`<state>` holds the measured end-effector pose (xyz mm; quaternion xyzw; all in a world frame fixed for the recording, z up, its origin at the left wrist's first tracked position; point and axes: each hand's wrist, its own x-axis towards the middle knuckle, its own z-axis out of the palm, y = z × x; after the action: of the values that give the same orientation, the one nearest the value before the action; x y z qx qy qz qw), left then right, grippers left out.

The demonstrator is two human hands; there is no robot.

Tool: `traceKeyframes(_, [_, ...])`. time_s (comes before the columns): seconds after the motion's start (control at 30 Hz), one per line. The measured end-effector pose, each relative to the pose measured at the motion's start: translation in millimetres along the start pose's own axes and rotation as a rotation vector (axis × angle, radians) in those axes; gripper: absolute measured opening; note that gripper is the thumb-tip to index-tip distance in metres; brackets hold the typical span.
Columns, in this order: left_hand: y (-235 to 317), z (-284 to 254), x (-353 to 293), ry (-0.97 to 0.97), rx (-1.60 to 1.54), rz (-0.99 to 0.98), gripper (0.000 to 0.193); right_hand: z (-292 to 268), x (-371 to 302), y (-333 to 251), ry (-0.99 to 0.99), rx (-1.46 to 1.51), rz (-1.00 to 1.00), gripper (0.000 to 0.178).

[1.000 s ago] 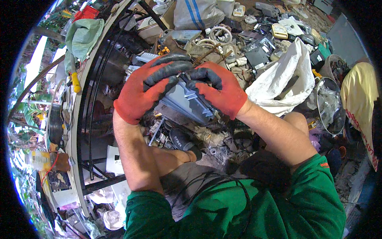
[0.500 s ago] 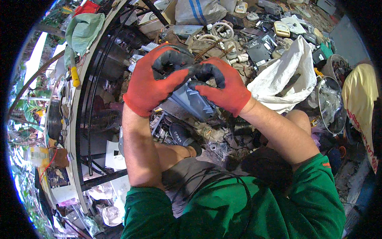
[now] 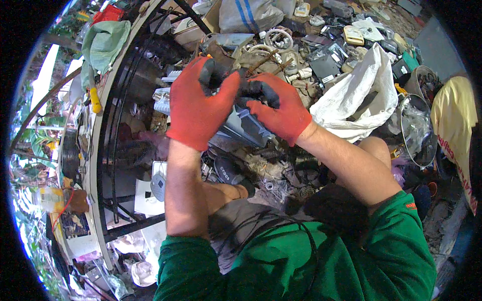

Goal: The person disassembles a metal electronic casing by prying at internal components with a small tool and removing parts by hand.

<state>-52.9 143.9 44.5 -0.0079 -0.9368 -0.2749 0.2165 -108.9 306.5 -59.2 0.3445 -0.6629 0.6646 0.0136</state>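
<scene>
Both my hands wear red gloves with black-coated fingers and meet in front of me. My left hand (image 3: 202, 103) has its thumb and fingers curled in a pinch. My right hand (image 3: 282, 107) is also closed, its dark fingertips pressed up against the left ones. Whatever lies between the fingertips is small, dark and hidden by the gloves. Just below the hands is a grey ribbed plastic part (image 3: 246, 128), partly covered by them; I cannot tell whether the fingers touch it.
A black metal frame (image 3: 108, 150) stands at my left, a yellow-handled screwdriver (image 3: 95, 99) on its edge. Ahead lie a coiled white hose (image 3: 279, 40) and electronic scrap (image 3: 329, 62). To the right are a white sack (image 3: 354, 100) and a bucket of clear plastic (image 3: 417, 130).
My left hand has shifted slightly right and turned, its fingers drawing in toward the right hand. My right hand has moved a little left.
</scene>
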Motion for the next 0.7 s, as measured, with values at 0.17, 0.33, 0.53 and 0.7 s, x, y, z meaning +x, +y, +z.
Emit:
traceKeyframes(0.17, [-33, -27, 14, -0.279, -0.135, 0.291, 0.038, 3, 3, 5, -0.005, 0.069, 0.019, 0.034])
traceKeyframes(0.33, [-28, -37, 42, -0.535, -0.065, 0.361, 0.04, -7, 9, 13, 0.002, 0.066, 0.02, 0.034])
traceKeyframes(0.53, [-22, -48, 55, -0.607, 0.136, 0.374, 0.043, -5, 11, 17, -0.032, 0.108, 0.019, 0.033])
traceKeyframes(0.7, [-21, -48, 63, -0.658, 0.141, 0.448, 0.044, -7, 10, 17, -0.042, 0.083, 0.037, 0.035])
